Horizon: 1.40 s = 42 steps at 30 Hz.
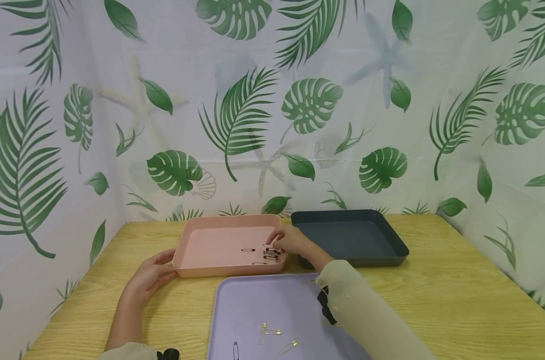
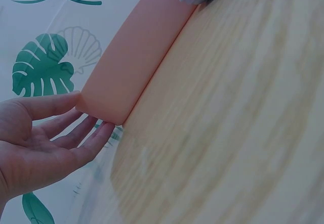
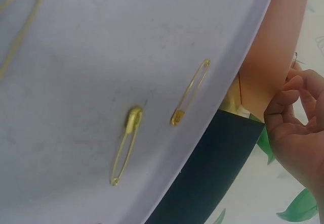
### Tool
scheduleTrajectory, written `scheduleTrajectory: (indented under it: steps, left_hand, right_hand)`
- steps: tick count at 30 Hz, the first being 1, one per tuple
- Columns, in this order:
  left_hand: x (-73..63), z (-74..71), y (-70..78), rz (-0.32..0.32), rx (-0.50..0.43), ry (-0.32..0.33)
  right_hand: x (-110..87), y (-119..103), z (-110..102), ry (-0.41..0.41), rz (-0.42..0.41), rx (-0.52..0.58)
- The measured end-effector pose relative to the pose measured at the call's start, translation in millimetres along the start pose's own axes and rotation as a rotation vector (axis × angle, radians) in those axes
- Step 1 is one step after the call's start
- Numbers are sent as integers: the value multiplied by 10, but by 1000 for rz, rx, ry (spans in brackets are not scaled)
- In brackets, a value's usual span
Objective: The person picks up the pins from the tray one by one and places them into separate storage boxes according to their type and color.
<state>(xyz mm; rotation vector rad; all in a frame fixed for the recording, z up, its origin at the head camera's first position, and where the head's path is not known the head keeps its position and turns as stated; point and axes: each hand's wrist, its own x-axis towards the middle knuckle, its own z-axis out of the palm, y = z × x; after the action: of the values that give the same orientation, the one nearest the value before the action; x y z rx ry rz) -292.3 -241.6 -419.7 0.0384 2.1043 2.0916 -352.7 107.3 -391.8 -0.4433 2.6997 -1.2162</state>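
Note:
My left hand rests its fingertips on the front left corner of the pink tray, its fingers nearly straight; the left wrist view shows the thumb touching by the rim. At the tray's right end my right hand reaches in over the wall, fingertips right at a small pile of black safety pins. A thin dark safety pin shows at the pinched fingertips in the right wrist view. One more black safety pin lies left of the pile, another by the front wall.
A lavender tray sits nearest me, with several gold safety pins and a black safety pin on it. To the right of the pink tray stands a dark blue tray. My right forearm crosses above the lavender tray. Behind is a leaf-patterned curtain.

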Motion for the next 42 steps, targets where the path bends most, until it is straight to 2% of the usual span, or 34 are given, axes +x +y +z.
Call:
scheduleTrajectory:
  steps: [24,42]
  left_hand:
    - [12,3,-8,-20,6,9]
    - [10,1,1,-6,0,2]
  right_hand:
    - [-8,-21,-2,11,22,-3]
    - [-37,-68,-13,13,24,13]
